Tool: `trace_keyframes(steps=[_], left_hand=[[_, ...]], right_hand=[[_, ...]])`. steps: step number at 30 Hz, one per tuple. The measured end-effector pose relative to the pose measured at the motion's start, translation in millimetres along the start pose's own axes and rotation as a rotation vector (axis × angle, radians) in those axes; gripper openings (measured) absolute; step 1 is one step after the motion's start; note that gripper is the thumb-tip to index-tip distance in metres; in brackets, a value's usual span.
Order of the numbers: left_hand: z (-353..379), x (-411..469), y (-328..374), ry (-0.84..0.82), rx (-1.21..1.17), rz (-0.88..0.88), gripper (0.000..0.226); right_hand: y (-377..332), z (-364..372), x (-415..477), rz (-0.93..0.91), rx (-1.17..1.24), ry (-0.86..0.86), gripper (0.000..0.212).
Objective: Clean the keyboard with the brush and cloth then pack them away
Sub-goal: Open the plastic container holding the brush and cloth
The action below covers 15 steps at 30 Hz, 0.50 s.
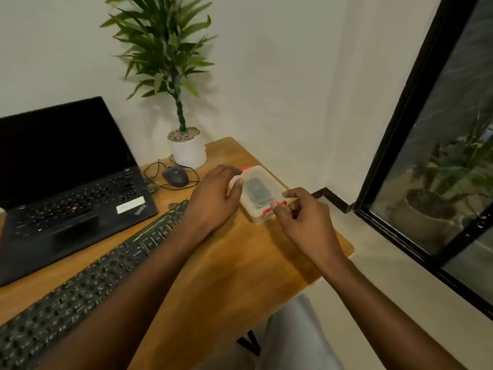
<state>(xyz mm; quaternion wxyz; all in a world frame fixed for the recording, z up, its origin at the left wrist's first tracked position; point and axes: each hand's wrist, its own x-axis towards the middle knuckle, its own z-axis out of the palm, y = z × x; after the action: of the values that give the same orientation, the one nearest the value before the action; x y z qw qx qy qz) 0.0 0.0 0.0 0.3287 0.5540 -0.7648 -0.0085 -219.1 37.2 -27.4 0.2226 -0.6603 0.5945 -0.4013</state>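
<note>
My right hand (301, 217) is at the near red latch (277, 205) of the clear lidded box (257, 217), fingers curled. I cannot tell if it pinches. My left hand (213, 198) hovers slack over the box's left edge. Dark contents (256, 192) are inside, and the keyboard (80, 289) lies left of the box.

Black keyboard (80, 289); clear box (260, 173), seemingly lidded

At nine o'clock on the wooden tabletop (240, 265) we see an open black laptop (66, 188), its screen dark. At eleven o'clock lies a dark mouse (175, 176), ringed by loops of its black cable (151, 166). Just behind it, at twelve o'clock, a leafy green plant (168, 49) stands upright in a white pot (189, 153) against the pale wall (280, 89). At three o'clock a black-framed window (400, 129) runs down the side, and through its glass we make out another potted plant (440, 193).
</note>
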Motion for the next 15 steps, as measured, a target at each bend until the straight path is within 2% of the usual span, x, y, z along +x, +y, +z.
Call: trace_keyframes(steps=[2, 6, 10, 15], left_hand=[[14.5, 16.2, -7.0, -0.057, -0.028, -0.025, 0.036], [39.9, 43.5, -16.9, -0.199, 0.000, -0.144, 0.044], [47.8, 60.5, -19.7, -0.234, -0.033, -0.223, 0.041], [46.4, 67.2, -20.3, -0.190, -0.107, -0.294, 0.031]], right_hand=[[6.3, 5.0, 4.2, 0.109, 0.000, -0.006, 0.051], [19.1, 18.9, 10.7, 0.213, 0.005, -0.003, 0.051], [27.4, 28.9, 17.4, 0.285, 0.081, -0.003, 0.053], [20.4, 29.9, 18.8, 0.402, 0.381, 0.023, 0.030]])
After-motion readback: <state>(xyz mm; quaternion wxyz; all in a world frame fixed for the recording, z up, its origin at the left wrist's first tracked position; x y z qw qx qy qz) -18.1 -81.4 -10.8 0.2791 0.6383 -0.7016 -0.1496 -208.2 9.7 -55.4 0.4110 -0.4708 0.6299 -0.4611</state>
